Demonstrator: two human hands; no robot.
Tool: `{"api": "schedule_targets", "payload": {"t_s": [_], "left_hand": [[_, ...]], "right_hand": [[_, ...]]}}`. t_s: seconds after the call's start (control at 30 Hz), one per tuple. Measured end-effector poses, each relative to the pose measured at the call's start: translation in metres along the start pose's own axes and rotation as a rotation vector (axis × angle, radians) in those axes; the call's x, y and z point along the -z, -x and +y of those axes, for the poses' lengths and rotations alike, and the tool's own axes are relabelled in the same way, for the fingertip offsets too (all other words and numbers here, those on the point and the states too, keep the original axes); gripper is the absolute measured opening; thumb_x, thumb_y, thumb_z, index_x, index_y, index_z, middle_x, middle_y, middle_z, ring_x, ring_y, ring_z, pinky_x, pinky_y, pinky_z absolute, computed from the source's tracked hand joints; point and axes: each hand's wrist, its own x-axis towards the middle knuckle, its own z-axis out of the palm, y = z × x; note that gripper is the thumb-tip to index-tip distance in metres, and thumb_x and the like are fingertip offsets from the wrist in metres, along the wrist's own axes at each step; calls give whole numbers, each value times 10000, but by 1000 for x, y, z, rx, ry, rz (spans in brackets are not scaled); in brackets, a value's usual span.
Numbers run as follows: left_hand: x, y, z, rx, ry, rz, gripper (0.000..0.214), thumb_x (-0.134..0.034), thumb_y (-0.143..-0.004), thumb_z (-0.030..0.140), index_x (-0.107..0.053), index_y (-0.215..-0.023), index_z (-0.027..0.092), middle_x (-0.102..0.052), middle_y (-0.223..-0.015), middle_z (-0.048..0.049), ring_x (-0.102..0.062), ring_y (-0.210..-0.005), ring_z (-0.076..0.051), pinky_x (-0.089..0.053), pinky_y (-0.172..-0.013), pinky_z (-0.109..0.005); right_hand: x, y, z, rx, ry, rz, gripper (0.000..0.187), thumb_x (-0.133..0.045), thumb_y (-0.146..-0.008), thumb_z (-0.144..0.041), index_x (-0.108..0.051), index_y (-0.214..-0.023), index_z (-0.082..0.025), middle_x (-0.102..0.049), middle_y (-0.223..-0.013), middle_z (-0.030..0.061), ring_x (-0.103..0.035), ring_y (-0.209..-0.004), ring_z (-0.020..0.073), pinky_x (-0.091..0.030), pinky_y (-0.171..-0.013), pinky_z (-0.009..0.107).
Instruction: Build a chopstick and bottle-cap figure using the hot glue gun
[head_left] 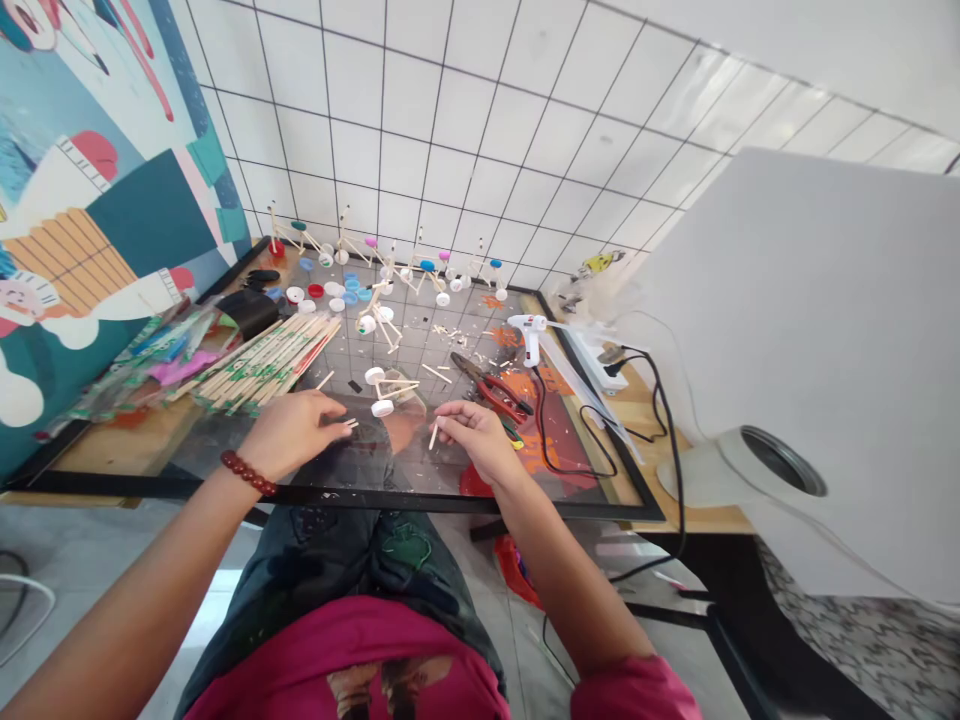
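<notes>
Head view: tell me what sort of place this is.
Probably a small craft workspace, at home or in a shop; the pictures don't settle which. A white glue gun, red-handled pliers and a bundle of wooden sticks lie on the table.

1. Stands as a glass-topped table, black-framed, with pale wood underneath.
2. Carries, on the left, a fanned pile of wooden chopsticks in printed sleeves, beside crumpled plastic bags.
3. Holds loose bottle caps, white, blue and red, toward the far left.
4. Bears small stick-and-cap models along the wall, another nearer the front.
5. Supports, on the right, a white glue gun and red-handled pliers, near scattered stick offcuts.
</notes>
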Motion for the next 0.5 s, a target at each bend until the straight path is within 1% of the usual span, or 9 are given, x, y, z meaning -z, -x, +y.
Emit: {"api": "schedule_targets", "payload": {"t_s": [0.07,0.13,0.17,0.23,0.37,0.5], "left_hand": [[11,-4,-9,38,-27,69,314,-643,-873,397,-878,-1000,232,-852,-1124,-127,-769,-956,-338,-525,-841,-383],[21,-7,-18,83,-99,133,343,-595,-893,359,-872,-1033,214,-846,-1157,-141,-764,-994,-362,-526,-868,-402],[24,-9,-21,98,-144,145,344,-588,-890,339,-870,-1032,202,-841,-1171,-152,-762,-1014,-374,-524,-868,-407],[26,-11,-26,100,-216,111,326,-589,-888,332,-864,-992,191,-837,-1161,-168,-756,-1031,-387,-514,-839,-407],[20,-15,-24,100,-308,-6,289,-602,-896,375,-839,-843,218,-843,-1000,-152,-755,-935,-355,-468,-730,-374],[17,-17,-19,142,-394,-23,286,-548,-891,284,-811,-804,214,-835,-918,-146,-754,-880,-328,-448,-689,-358]], "right_hand": [[2,1,1,4,10,-2,331,-919,-633,-427,-768,-826,-206,-749,-665,-8,-635,-584,137,-499,-590,260],[3,2,2,7,16,-4,328,-910,-645,-429,-771,-836,-203,-741,-657,-9,-634,-587,137,-490,-593,259],[3,2,3,5,18,-3,328,-909,-643,-427,-772,-838,-201,-739,-652,-10,-633,-586,136,-484,-592,256],[2,2,4,-3,20,0,328,-907,-635,-421,-771,-837,-200,-739,-650,-10,-631,-582,133,-477,-590,253],[2,1,7,12,46,-4,313,-903,-648,-424,-765,-831,-211,-751,-669,-7,-633,-580,137,-490,-591,259],[2,-1,11,27,75,-25,317,-901,-655,-431,-765,-842,-214,-748,-662,-10,-641,-584,143,-497,-588,260]]}}
